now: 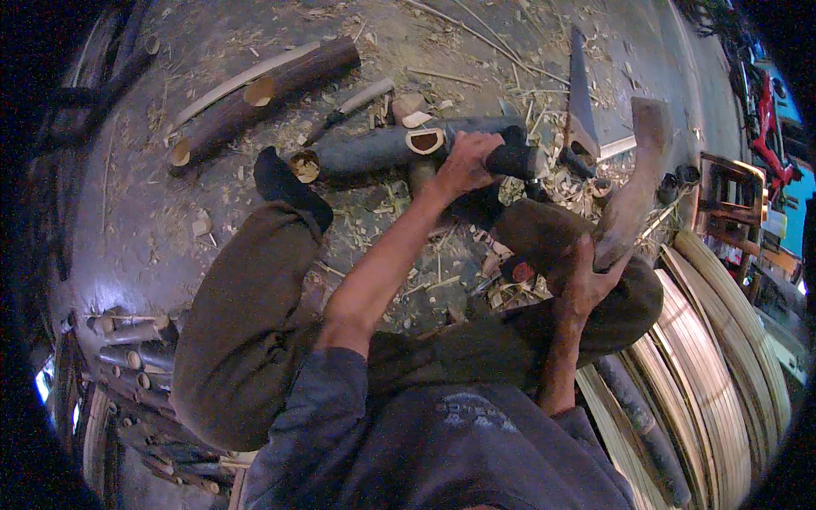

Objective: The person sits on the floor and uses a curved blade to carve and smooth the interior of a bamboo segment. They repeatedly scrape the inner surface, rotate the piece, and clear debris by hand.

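A: Hands?
B: Mallet [642,170] gripped in right hand [586,276]. Left hand [469,161] placed by the opening [425,141] cut in the dark pole [365,155]; its grip can't be made out.
A: Pole?
B: Laid crosswise, flanked by black-socked feet [293,191].
A: Around it?
B: Saw [580,93] laid beyond, to the right. Floor [136,255] strewn with chips. Slats [697,357] laid at right.

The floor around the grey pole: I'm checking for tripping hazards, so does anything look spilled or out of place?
Yes: wood chips lie strewn over the floor around the grey pole, and a handsaw lies loose among them, which looks untidy and possibly hazardous underfoot.
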`<state>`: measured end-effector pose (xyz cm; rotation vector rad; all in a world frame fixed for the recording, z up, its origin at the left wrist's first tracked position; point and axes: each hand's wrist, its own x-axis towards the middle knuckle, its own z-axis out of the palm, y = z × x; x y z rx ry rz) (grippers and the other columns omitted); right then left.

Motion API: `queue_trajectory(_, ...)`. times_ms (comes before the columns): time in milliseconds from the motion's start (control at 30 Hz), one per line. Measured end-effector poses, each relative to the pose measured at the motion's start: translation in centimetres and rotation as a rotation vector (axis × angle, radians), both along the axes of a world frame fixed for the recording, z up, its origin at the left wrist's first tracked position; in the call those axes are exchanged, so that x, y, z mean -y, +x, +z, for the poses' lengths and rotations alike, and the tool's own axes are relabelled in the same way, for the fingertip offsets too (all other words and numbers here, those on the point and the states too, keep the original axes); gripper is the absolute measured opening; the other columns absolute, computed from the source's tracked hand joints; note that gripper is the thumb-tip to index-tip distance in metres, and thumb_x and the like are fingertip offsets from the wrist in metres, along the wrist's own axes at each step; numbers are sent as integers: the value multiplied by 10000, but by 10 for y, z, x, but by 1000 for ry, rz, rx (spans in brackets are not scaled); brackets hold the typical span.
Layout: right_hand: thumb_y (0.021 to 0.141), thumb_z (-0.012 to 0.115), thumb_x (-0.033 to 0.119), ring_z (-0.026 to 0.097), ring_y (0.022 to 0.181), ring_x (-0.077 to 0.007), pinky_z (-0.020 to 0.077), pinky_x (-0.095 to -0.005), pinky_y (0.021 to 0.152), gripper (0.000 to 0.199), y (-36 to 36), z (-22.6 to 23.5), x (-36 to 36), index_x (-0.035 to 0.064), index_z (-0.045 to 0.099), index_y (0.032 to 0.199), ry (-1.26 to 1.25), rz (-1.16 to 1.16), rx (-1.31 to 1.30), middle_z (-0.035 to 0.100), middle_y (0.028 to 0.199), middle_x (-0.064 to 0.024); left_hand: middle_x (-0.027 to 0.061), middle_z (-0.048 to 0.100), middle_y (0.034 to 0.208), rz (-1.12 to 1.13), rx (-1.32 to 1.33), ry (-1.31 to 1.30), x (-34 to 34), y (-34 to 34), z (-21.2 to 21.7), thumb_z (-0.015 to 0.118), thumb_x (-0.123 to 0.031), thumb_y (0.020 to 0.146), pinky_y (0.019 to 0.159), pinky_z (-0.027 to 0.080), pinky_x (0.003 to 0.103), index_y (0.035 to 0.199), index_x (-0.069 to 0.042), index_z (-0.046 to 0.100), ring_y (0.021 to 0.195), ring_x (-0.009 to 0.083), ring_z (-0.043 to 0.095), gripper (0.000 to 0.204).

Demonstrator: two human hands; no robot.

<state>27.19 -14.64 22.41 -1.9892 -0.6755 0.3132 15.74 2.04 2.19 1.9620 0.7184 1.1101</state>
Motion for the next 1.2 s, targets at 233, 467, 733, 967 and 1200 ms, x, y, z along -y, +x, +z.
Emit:
queue_trajectory(233,793,726,140,486,1121,-254,454,-337,885,802,-7,15,-6,-70,228,1385,93,-147,-31,433,1302,-220,75,592,1015,6,-35,-59,-2,2,-2,755,-259,636,813,362,458,1042,-117,530,1000,294,546,485)
queue_trajectory(467,781,716,166,536,997,-240,458,-369,848,526,26,-33,8,-15,408,1167,267,189,30,529,1143,-138,80,611,958,32,22,-119,-9,-2,16,764,-268,623,795,363,458,985,-107,550,957,309,571,450)
queue_trajectory(733,752,733,133,506,1055,-230,406,-357,938,606,-11,-61,-41,-49,429,1244,-77,102,121,526,1168,-158,108,626,890,165,-105,-231,-12,1,15,772,-263,608,746,374,451,959,-104,545,914,339,589,448)
queue_trajectory(967,754,685,75,532,843,-206,454,-315,762,393,-18,-84,-45,-15,503,1091,-77,178,184,549,992,-87,130,627,843,189,-153,-327,-20,25,28,776,-230,582,730,412,447,933,-109,556,859,355,602,432)
queue_trajectory(1200,790,619,71,534,927,-232,443,-341,852,504,62,-36,-39,-25,425,1245,-94,212,264,553,1064,-128,120,636,879,300,-212,-215,-17,8,22,776,-227,575,772,429,465,1007,-133,607,886,354,602,474)
